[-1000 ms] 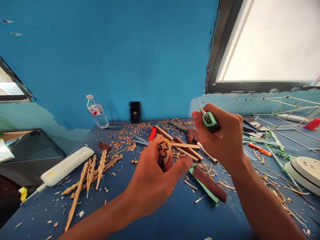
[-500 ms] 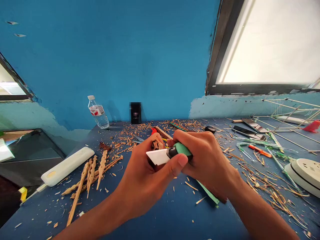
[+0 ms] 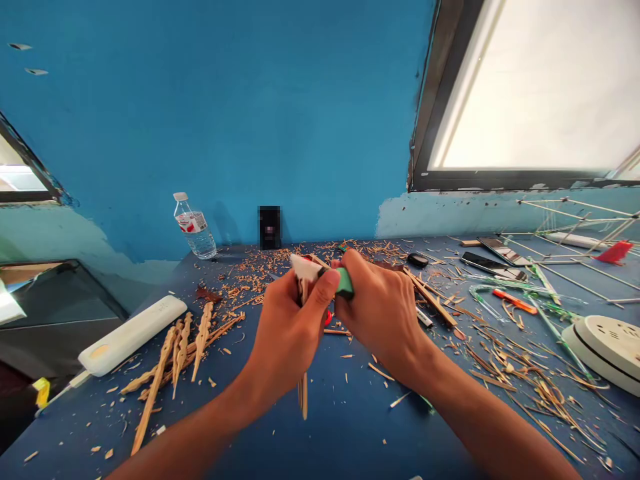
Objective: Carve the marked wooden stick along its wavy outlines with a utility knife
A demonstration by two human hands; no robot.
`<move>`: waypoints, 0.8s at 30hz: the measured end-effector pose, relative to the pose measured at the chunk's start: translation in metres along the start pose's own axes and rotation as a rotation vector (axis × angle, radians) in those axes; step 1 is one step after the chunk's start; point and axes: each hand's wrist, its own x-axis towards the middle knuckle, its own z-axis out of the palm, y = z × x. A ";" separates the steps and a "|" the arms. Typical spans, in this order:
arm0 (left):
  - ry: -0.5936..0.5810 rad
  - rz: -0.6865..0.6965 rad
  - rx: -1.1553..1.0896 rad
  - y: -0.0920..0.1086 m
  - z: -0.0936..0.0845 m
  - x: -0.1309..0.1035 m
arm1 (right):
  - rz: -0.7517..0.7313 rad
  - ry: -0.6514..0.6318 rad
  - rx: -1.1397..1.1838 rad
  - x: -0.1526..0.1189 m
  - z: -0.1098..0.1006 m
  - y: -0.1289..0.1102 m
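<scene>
My left hand point(image 3: 287, 327) is wrapped round a thin wooden stick point(image 3: 304, 399), whose lower end pokes out beneath the fist. A green-handled knife point(image 3: 345, 283) is gripped in my right hand point(image 3: 383, 303), its wide pale blade pointing left and up across the top of the stick. The left thumb presses at the back of the blade, near the handle. Where the blade meets the wood is mostly hidden by my fingers. To the left on the blue table lie several carved wooden sticks point(image 3: 203, 340).
A white power strip point(image 3: 133, 337) and a water bottle point(image 3: 196, 233) stand left. Wood shavings point(image 3: 250, 267) litter the table. On the right are phones point(image 3: 493, 265), an orange pen-like tool point(image 3: 515, 301), a stick frame point(image 3: 575, 267) and a round white device point(image 3: 607, 350).
Both hands have drawn more upright, and the blade has tilted and risen further up. The stick's lower end now shows below my left hand. The view has shifted slightly.
</scene>
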 end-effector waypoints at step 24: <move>-0.265 -0.105 -0.066 0.010 -0.010 -0.009 | -0.148 -0.221 0.206 0.006 -0.031 0.010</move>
